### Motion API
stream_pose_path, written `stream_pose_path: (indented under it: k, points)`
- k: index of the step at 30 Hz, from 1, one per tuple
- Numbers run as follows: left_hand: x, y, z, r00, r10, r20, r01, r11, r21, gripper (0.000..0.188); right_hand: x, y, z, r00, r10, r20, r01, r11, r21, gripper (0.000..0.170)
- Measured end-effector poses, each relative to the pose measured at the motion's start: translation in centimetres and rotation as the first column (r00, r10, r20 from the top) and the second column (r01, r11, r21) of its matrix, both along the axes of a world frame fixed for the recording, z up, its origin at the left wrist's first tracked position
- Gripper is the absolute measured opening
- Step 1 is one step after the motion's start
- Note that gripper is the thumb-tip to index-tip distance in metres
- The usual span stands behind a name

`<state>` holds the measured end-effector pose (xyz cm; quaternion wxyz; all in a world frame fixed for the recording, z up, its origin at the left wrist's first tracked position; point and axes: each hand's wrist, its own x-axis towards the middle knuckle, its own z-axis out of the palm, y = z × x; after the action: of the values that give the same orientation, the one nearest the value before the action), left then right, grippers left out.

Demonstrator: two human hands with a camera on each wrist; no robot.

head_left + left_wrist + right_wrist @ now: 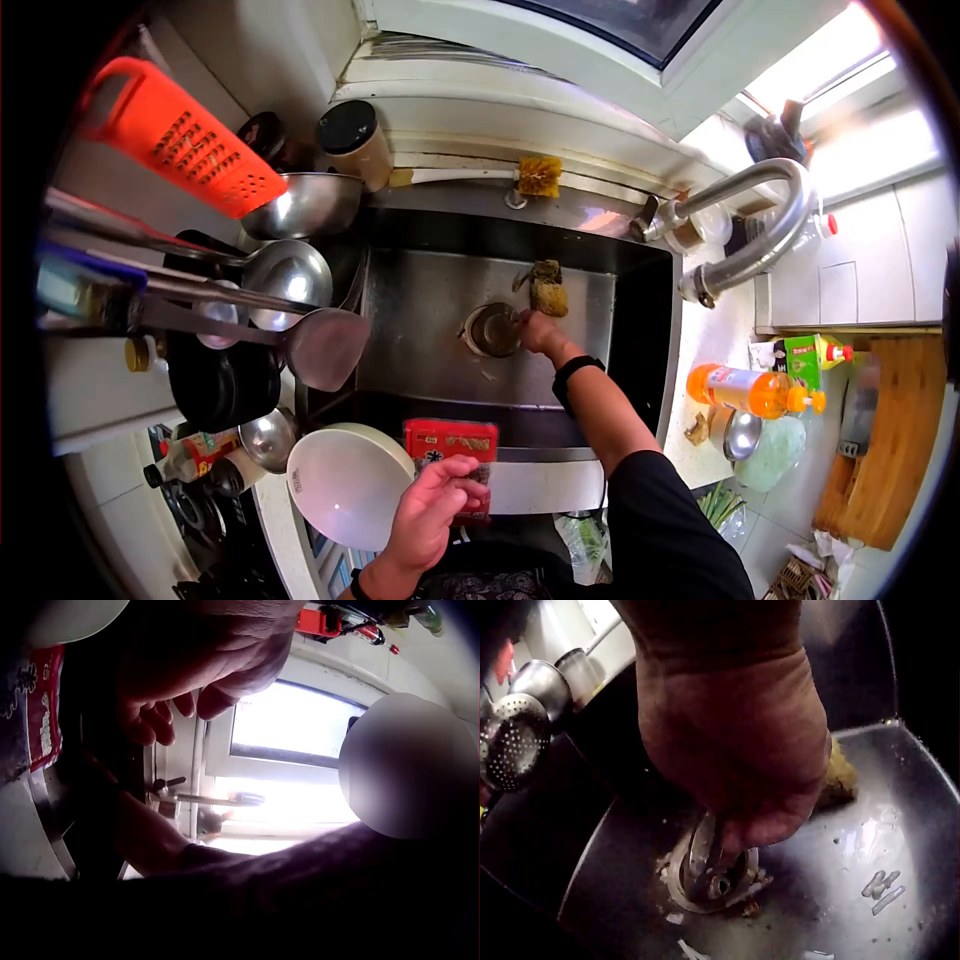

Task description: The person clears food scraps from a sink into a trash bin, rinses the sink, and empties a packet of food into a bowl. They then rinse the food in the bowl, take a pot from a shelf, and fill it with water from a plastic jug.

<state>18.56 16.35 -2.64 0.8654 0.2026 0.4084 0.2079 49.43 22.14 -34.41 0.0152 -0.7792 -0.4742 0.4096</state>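
Observation:
My right hand reaches down into the dark metal sink and pinches the edge of a round metal sink strainer. In the right wrist view, the strainer is tilted over the drain opening, with food scraps around the rim. A worn yellow-brown sponge lies just beyond that hand. My left hand hovers over a red printed packet at the sink's front edge, fingers loosely bent and holding nothing. Beside it is a large white bowl.
Ladles and a spatula jut in from the left, near a metal bowl and an orange basket. A brush lies behind the sink. The faucet and an orange bottle stand on the right.

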Motion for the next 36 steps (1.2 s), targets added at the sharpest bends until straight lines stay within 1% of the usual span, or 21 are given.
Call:
stream_pose_path:
  k: [1,2,5,8,9,12,13,16,18,20,22,23,25,26,28,30,31,33,35,36]
  points:
    - [0.1,0.0,-0.1,1.000,0.017,-0.024,-0.017,1.000,0.015,0.028,0.2,-0.3,-2.9,0.995,0.074,0.060,-0.077,0.996,0.039,0.029]
    - [0.3,0.2,-0.2,0.999,0.029,-0.035,-0.027,0.999,0.033,0.028,0.2,-0.5,-4.5,0.981,0.147,0.123,-0.157,0.985,0.076,0.029]
    - [0.9,0.4,-0.1,0.994,0.074,-0.075,-0.067,0.994,0.088,0.030,-0.7,-0.3,-2.4,0.992,-0.122,-0.025,0.123,0.991,0.052,0.029]
    - [1.7,0.5,0.2,0.987,0.136,-0.085,-0.126,0.986,0.106,0.030,-2.2,-0.1,-2.7,0.990,-0.138,0.032,0.134,0.985,0.109,0.035]
    - [2.1,0.6,0.5,0.983,0.152,-0.099,-0.142,0.985,0.101,0.030,-2.4,0.4,-0.5,0.982,-0.187,0.006,0.187,0.982,0.011,0.040]
    - [2.9,0.8,1.0,0.979,0.172,-0.111,-0.162,0.982,0.099,0.028,-1.6,-0.5,0.8,0.939,-0.339,-0.064,0.345,0.930,0.127,0.043]
    - [3.1,0.9,1.1,0.980,0.166,-0.106,-0.154,0.981,0.116,0.027,-0.9,-0.9,3.5,0.925,-0.371,-0.078,0.379,0.908,0.178,0.038]
    - [3.9,1.5,1.4,0.983,0.170,-0.075,-0.160,0.980,0.120,0.026,2.8,-1.6,11.8,0.786,-0.513,-0.345,0.611,0.731,0.303,0.029]
    - [4.3,2.2,1.3,0.986,0.164,-0.035,-0.160,0.982,0.103,0.025,5.0,-2.7,18.3,0.718,-0.503,-0.481,0.694,0.466,0.549,0.031]
    - [4.2,2.4,1.1,0.985,0.169,-0.017,-0.167,0.983,0.081,0.024,7.7,-2.5,23.1,0.767,-0.496,-0.407,0.585,0.281,0.761,0.035]
    - [4.0,2.6,0.7,0.984,0.177,0.011,-0.177,0.983,0.048,0.024,11.0,-0.6,25.3,0.823,-0.454,-0.341,0.490,0.266,0.830,0.046]
    - [4.0,2.7,0.5,0.983,0.180,0.021,-0.180,0.983,0.038,0.024,13.1,0.9,24.9,0.866,-0.460,-0.196,0.406,0.418,0.813,0.051]
    - [4.0,2.7,0.3,0.982,0.186,0.036,-0.187,0.982,0.015,0.024,14.1,2.6,24.2,0.908,-0.410,-0.079,0.332,0.592,0.734,0.058]
    - [4.1,2.5,0.1,0.983,0.182,0.038,-0.182,0.983,0.009,0.025,14.1,2.9,23.8,0.918,-0.382,-0.112,0.346,0.625,0.700,0.059]
    - [4.3,2.3,-0.2,0.985,0.168,0.040,-0.168,0.986,-0.010,0.025,13.5,2.8,24.3,0.938,-0.329,-0.105,0.319,0.707,0.631,0.061]
    - [4.8,2.1,-0.3,0.989,0.143,0.043,-0.141,0.989,-0.052,0.026,12.1,1.3,25.7,0.965,-0.262,-0.031,0.235,0.799,0.553,0.063]
    - [5.2,1.9,-0.9,0.990,0.131,0.047,-0.127,0.989,-0.074,0.026,11.8,0.5,25.2,0.979,-0.194,-0.053,0.182,0.744,0.643,0.063]
    - [6.2,1.7,-1.8,0.995,0.093,0.033,-0.089,0.991,-0.103,0.025,11.5,-0.9,23.5,0.956,-0.246,-0.163,0.287,0.654,0.700,0.059]
    - [7.4,1.5,-2.3,0.997,0.070,0.029,-0.065,0.988,-0.141,0.025,10.1,-2.2,23.0,0.934,-0.355,-0.041,0.213,0.462,0.861,0.051]
    - [8.0,1.3,-2.5,0.998,0.063,0.027,-0.057,0.985,-0.161,0.025,9.3,-3.0,22.1,0.786,-0.429,-0.445,0.609,0.415,0.676,0.040]
